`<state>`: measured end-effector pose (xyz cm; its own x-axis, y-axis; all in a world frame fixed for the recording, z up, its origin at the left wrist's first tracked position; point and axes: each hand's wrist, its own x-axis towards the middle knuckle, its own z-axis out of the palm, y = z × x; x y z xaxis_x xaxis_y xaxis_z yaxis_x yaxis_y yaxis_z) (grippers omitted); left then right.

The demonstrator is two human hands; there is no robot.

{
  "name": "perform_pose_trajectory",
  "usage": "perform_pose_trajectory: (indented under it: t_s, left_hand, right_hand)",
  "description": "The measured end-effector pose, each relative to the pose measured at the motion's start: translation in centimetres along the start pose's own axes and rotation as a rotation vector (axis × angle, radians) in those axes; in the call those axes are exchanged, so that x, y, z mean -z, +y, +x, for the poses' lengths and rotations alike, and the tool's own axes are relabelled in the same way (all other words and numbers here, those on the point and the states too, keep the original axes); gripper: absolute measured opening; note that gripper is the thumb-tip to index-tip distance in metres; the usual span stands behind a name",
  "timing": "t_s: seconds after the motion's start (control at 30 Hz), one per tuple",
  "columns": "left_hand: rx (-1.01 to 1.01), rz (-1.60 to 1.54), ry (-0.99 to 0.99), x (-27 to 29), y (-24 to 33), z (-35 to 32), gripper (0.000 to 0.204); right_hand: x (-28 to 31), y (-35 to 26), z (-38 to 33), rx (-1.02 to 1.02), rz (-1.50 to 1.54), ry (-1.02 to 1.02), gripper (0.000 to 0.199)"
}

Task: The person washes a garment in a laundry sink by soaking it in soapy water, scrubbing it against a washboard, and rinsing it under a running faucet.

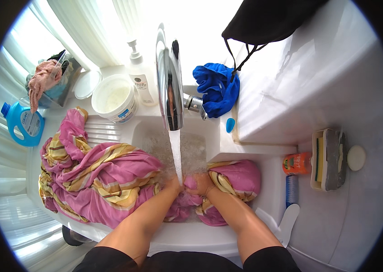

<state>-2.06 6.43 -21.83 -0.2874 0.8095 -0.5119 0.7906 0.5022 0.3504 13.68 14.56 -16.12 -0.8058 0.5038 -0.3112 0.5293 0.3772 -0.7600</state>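
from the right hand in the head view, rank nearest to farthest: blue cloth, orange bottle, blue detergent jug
From the right hand:
1. Orange bottle, lying on the ledge to its right.
2. Blue cloth, up behind the faucet.
3. Blue detergent jug, far left by the curtain.

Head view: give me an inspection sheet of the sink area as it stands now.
Surface: white sink with ribbed drainboard at left; water runs from the chrome tap into the basin.
Job's things: pink and yellow striped cloth, bunched on the drainboard and trailing into the basin.
Clutter: white tub, pump bottle, blue detergent bottle, blue rag, orange can, sponge holder, brush.
Grippers: left hand and right hand both clutch wet cloth under the stream.
Cables: nothing seen; only cords hanging from a black garment.
Surroundings: white curtain, bright window.
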Motion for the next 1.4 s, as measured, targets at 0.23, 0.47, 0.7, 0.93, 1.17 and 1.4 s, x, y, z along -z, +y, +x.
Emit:
perform_pose_trajectory:
  t_s: [0.23,0.47,0.7,0.93,1.17,1.4]
  left_hand:
    - [-0.081,0.038,-0.049,5.4,1.8,1.6,0.047]
    - [-0.577,-0.165,0.051,12.8,6.2,-14.2,0.036]
    - [-0.439,-0.154,0.279,12.8,7.1,-16.2,0.074]
    - [-0.33,0.187,0.119,7.0,7.1,-13.5,0.069]
    - [-0.32,0.029,-0.151,3.2,5.2,-7.6,0.036]
    - [-0.298,-0.116,-0.224,-3.9,2.0,-2.5,0.034]
  right_hand:
    - [6.0,-7.7,-0.4,-0.082,-0.16,-0.082,0.051]
    - [8.3,-8.2,-11.3,0.327,-0.134,-0.125,0.049]
    - [10.1,-3.3,-12.8,-0.283,-0.276,0.49,0.104]
    - [2.3,-3.7,-10.7,0.087,-0.465,0.09,0.088]
    - [-1.0,2.3,-6.3,0.075,-0.313,-0.15,0.07]
    - [-0.6,2.7,-1.9,0.289,0.001,-0.153,0.048]
